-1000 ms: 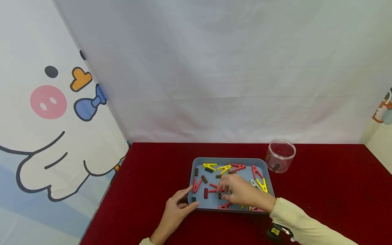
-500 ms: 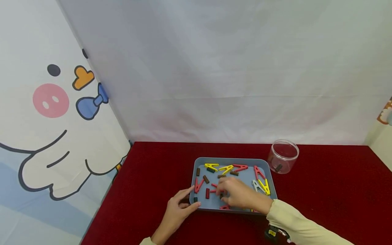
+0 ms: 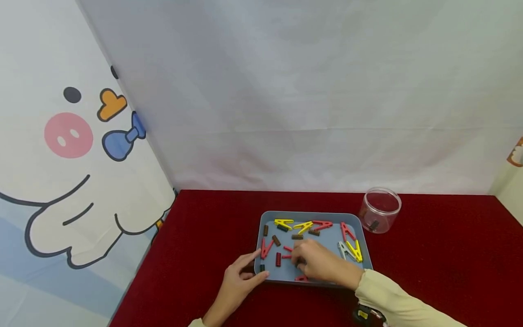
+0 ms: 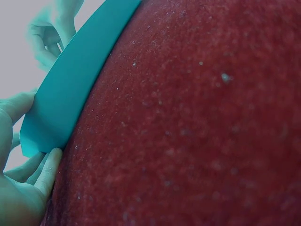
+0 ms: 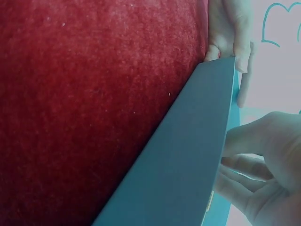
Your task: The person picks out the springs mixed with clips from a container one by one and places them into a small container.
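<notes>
Your L hand has fingers spread on the near-left corner of the tray, prob. for steadying it. Your R hand reaches down inside, fingers bent, partly covering a red clip; what they pinch, if anything, is hidden, so I can't tell. The red spring lies just left of this clip. Step is prob. picking; next move calls for sure fingertip hold b4 any lift.

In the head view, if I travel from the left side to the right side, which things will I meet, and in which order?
Pink printed spot, orange printed shape, left hand, red spring, right hand, clear jar, brown-and-white print at the right edge.
</notes>
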The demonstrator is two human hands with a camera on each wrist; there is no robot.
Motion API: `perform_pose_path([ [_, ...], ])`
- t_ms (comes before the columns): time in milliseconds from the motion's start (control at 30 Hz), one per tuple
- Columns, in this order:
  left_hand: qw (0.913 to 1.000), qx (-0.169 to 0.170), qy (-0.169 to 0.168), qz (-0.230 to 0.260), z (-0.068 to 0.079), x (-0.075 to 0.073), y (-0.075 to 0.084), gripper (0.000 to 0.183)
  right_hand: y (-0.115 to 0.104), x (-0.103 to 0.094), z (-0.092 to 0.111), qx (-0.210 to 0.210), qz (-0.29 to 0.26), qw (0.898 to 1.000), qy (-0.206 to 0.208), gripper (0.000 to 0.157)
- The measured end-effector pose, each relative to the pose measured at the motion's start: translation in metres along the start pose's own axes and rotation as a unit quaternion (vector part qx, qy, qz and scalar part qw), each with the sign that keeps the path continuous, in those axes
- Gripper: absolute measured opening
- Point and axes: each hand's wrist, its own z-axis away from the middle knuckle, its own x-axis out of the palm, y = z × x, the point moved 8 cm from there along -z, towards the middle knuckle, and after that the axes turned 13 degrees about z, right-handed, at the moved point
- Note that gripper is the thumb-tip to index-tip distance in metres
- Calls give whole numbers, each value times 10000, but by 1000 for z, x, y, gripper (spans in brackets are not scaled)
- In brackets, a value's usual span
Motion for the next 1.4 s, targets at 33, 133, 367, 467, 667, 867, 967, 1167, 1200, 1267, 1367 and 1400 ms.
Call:
perform_pose_path([
  [33, 10000, 2, -7, 6, 1, 1, 3, 58, 0, -1, 0, -18, 13, 10000, 23, 17],
  [133, 10000, -2, -36, 8, 4, 3, 16, 58, 1, -2, 1, -57, -14, 10000, 71, 19],
  [367, 9999, -67, -18, -88, 9, 6, 31, 57, 1, -4, 3, -8, -119, 9999, 118, 25],
  [467, 9999, -82, -14, -73, 10, 6, 30, 58, 1, -5, 4, 35, -118, 9999, 121, 26],
  [667, 10000, -76, -14, -36, 10, 6, 31, 58, 4, -7, 6, 121, -29, 9998, 122, 25],
  [867, 10000, -71, -32, -34, 11, 6, 32, 58, 9, -7, 7, 250, -129, 9996, 75, 23],
  [967, 9999, -92, -42, -37, 12, 7, 32, 58, 11, -6, 9, 337, -221, 9992, 17, 22],
  [1167, 9999, -120, -41, -40, 11, 9, 30, 58, 14, -6, 12, 372, -430, 9984, 47, 24],
  [1200, 9999, -119, -33, -52, 11, 9, 30, 58, 15, -7, 13, 375, -466, 9982, 58, 24],
  [1267, 9999, -104, -8, -88, 11, 8, 30, 58, 15, -8, 14, 369, -485, 9981, 85, 24],
  [1367, 9999, -115, 29, -125, 11, 7, 30, 58, 16, -9, 14, 365, -485, 9981, 89, 24],
  [1400, 9998, -114, 38, -137, 11, 7, 30, 58, 17, -9, 15, 368, -484, 9981, 97, 24],
])
